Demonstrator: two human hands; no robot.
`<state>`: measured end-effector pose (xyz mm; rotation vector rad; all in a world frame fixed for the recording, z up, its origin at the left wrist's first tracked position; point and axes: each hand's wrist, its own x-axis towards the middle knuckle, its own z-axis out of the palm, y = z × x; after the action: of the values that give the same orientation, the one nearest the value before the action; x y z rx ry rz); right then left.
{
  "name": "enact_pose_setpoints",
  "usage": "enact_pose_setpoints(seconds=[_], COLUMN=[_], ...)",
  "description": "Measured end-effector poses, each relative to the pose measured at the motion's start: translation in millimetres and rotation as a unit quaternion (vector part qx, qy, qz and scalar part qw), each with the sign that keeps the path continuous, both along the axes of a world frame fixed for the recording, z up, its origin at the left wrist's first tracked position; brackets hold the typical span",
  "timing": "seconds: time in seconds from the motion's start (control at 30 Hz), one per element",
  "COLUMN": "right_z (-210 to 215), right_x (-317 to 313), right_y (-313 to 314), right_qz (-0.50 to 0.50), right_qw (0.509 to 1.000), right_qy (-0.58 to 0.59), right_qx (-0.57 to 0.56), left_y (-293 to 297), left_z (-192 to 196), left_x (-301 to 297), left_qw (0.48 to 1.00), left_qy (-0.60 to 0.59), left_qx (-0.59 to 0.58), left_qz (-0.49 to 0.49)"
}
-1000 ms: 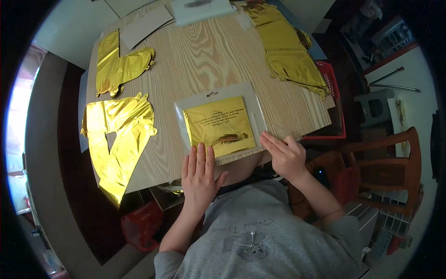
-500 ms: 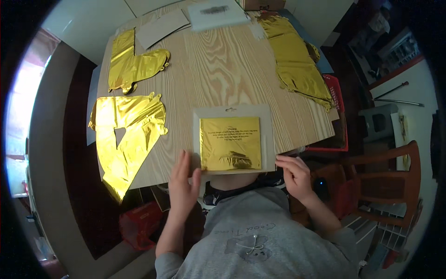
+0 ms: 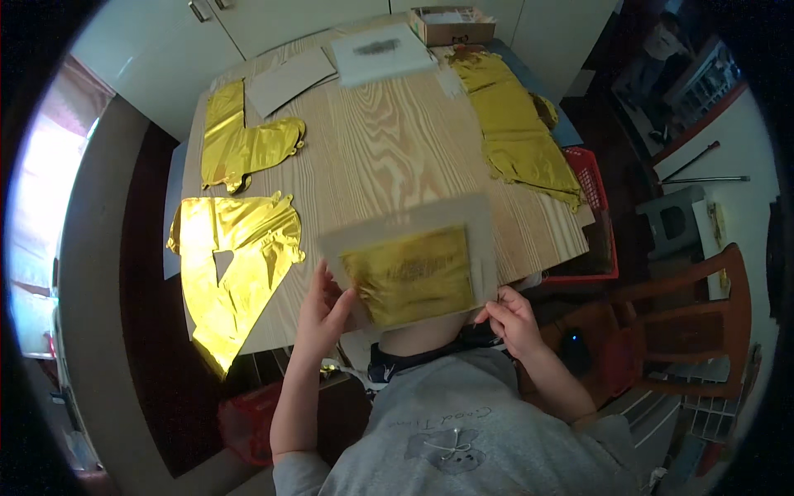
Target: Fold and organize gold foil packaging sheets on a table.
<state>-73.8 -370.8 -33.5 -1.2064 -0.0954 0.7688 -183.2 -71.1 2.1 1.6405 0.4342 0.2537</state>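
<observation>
A flat clear-and-grey packet [image 3: 405, 277] with a folded gold foil sheet inside is slightly blurred and tilted, its left side lower, at the table's near edge. At the packet's left edge my left hand [image 3: 319, 316] has its thumb in front and its fingers partly hidden behind. My right hand [image 3: 513, 321] pinches the lower right corner between thumb and fingers. Left of the packet lies a gold foil balloon [image 3: 260, 236], flat, with a triangular hole. Beyond it is a flat L-shaped gold foil balloon [image 3: 223, 149].
More gold foil balloons [image 3: 517, 120] lie flat at the table's right side. A grey card [image 3: 289, 81], a whitish plastic sheet [image 3: 385, 62] and a cardboard box [image 3: 451, 31] are at the far edge. A red crate [image 3: 610, 240] and a wooden chair [image 3: 736, 322] stand right. A person [image 3: 662, 50] is far right.
The packet has been raised off the table and tilted. My left thumb has come onto its front, and my right fingers have closed on its lower corner. The view has shifted slightly.
</observation>
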Motion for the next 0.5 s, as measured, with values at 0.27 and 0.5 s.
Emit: enact_pose_setpoints(seconds=[0.27,0.5], right_z=[32,54], right_x=[36,78], right_y=[23,56], right_qz=[0.019,0.053], right_qw=[0.904,0.869], right_qy=[-0.405,-0.462], right_qx=[-0.135,-0.170], left_y=[20,27], left_z=[40,16], left_x=[7,14], left_qw=[0.981,0.983], left_qy=[-0.189,-0.177], left_qx=[0.014,-0.032], left_qz=[0.033,-0.035])
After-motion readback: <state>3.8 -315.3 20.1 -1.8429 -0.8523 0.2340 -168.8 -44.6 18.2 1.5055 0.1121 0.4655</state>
